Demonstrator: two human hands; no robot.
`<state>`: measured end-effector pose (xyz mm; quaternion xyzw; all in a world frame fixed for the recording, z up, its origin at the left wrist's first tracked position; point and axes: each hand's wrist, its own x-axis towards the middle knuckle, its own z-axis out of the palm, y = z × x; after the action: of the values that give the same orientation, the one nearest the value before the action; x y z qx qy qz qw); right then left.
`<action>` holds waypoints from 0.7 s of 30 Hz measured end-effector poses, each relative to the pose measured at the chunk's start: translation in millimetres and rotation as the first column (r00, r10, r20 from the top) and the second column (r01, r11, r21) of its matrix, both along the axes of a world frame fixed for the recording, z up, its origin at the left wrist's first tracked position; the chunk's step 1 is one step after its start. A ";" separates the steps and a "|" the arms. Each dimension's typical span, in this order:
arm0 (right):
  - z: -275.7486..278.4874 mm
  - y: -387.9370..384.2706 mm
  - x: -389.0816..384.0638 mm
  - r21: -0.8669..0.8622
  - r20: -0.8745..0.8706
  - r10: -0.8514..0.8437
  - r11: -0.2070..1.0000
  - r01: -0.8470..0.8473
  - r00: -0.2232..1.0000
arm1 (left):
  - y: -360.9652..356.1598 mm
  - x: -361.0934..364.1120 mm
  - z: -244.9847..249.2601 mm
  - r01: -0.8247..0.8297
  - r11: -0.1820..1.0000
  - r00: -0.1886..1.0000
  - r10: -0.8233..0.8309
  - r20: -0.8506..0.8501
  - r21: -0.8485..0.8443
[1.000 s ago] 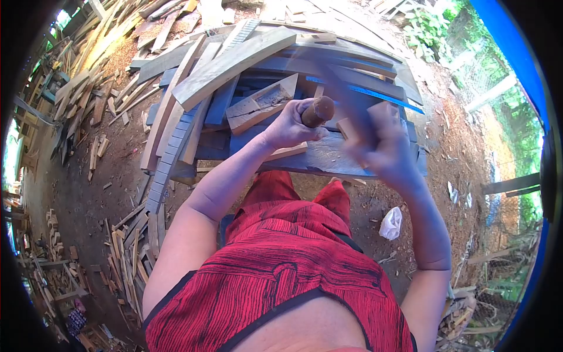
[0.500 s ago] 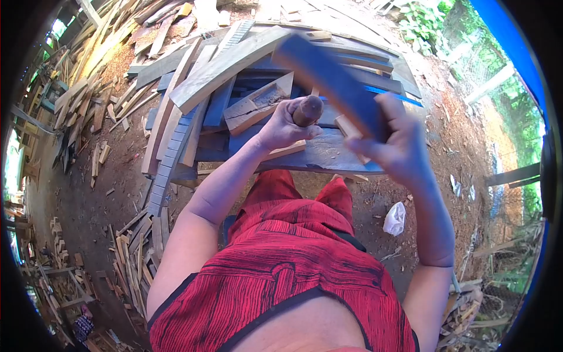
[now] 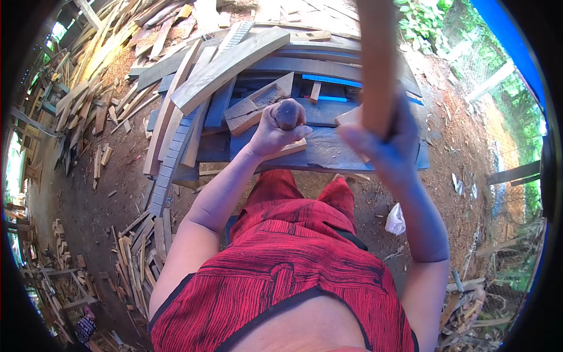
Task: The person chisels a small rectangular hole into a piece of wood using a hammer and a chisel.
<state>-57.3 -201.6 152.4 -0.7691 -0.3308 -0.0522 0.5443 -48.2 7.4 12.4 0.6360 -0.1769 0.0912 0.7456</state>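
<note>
My left hand (image 3: pixel 271 138) is closed around a chisel handle (image 3: pixel 287 114), whose rounded dark end points up at me; the blade is hidden below the fist. Raised to the right, my right hand (image 3: pixel 393 144) grips a thick wooden block (image 3: pixel 377 64) that stands up past the top edge of the view and looks blurred. A timber piece with a cut recess (image 3: pixel 261 104) lies just beyond my left hand. Under both hands is a dark plank bench (image 3: pixel 331 149). A small pale wood piece (image 3: pixel 347 117) shows beside the block.
A long thick beam (image 3: pixel 229 70) and stacked boards cover the bench's left side. A blue ruler (image 3: pixel 332 80) and a thin blue stick (image 3: pixel 333 98) lie behind my hands. A white plastic bag (image 3: pixel 396 220) is on the dirt floor. Scrap wood (image 3: pixel 135 252) is heaped at left.
The wooden block in my right hand has swung from tilting leftward over the bench to upright at the right. My left hand, with the chisel handle, has shifted slightly left and down.
</note>
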 end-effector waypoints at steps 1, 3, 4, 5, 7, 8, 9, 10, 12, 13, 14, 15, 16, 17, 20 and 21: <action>-10.5 0.6 1.2 -0.218 0.129 0.002 0.976 0.026 0.992 | -1.7 0.5 -2.5 0.002 1.000 1.000 -0.002 0.003 0.002; -20.1 5.7 8.9 -0.392 -0.152 0.147 0.899 -0.196 0.977 | -5.2 -0.9 -7.3 -0.059 0.996 0.997 0.062 0.039 -0.062; -12.9 -0.8 11.0 -0.495 -0.122 0.044 0.863 -0.099 0.992 | -3.6 1.7 -5.1 -0.054 0.997 0.997 0.057 0.044 -0.055; -1.2 -7.4 13.0 -0.594 -0.084 -0.050 0.804 -0.010 0.995 | -2.0 3.8 -3.7 -0.058 0.998 0.997 0.059 0.050 -0.016; 6.2 -11.7 11.4 -0.140 -0.007 0.037 0.989 -0.038 0.999 | -1.9 -0.2 -5.9 -0.060 0.998 0.998 0.059 0.034 0.023; 12.7 -9.7 6.0 0.132 -0.069 0.094 0.988 -0.085 0.993 | -3.1 -0.4 -5.6 -0.070 0.997 0.997 0.069 0.026 0.038; 15.3 -8.8 -0.9 0.252 -0.122 0.048 0.968 -0.016 0.991 | -3.9 0.6 -4.5 -0.079 0.995 0.997 0.078 0.024 0.054; -0.5 -4.1 -0.7 0.266 -0.029 -0.014 0.964 0.021 0.999 | -3.8 2.1 -4.4 -0.079 0.995 0.997 0.078 0.028 0.054; -24.5 -1.2 3.5 -0.099 0.070 -0.001 0.995 0.008 0.998 | -3.2 3.9 -6.5 -0.046 0.999 0.997 0.045 0.061 0.028; -29.0 -3.7 7.4 -0.468 0.049 0.071 0.883 -0.041 0.996 | -4.2 2.5 -7.5 -0.046 0.998 0.997 0.044 0.064 0.030; -50.0 -8.2 16.4 -0.246 -0.173 0.149 0.951 -0.189 0.974 | -5.3 -0.4 -8.3 -0.054 0.999 0.997 0.054 0.057 -0.003; -40.4 -11.9 20.0 -0.243 -0.166 0.145 0.953 -0.182 0.976 | -6.2 1.4 -7.1 -0.063 0.997 0.996 0.066 0.056 -0.040; -25.5 -15.2 20.7 -0.287 -0.187 0.044 0.953 -0.098 0.981 | -6.2 3.0 -5.9 -0.063 0.997 0.996 0.066 0.056 -0.042; -19.8 -17.5 19.3 -0.332 -0.215 -0.058 0.943 -0.017 0.975 | -5.6 1.3 -6.2 -0.077 0.997 0.996 0.076 0.055 0.015; -46.6 -10.8 18.1 0.024 -0.322 0.012 1.000 -0.004 0.947 | -6.8 -0.9 -5.0 -0.126 0.990 0.991 0.123 0.052 0.057; -60.4 -8.2 18.6 0.156 -0.430 0.032 0.987 0.039 0.902 | -7.7 -0.2 -4.5 -0.158 0.986 0.987 0.157 0.040 0.043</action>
<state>-38.7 -209.8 92.0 -0.7157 -0.1957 0.0915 0.6642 -48.4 -0.3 8.0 0.6633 -0.1416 0.1573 0.7178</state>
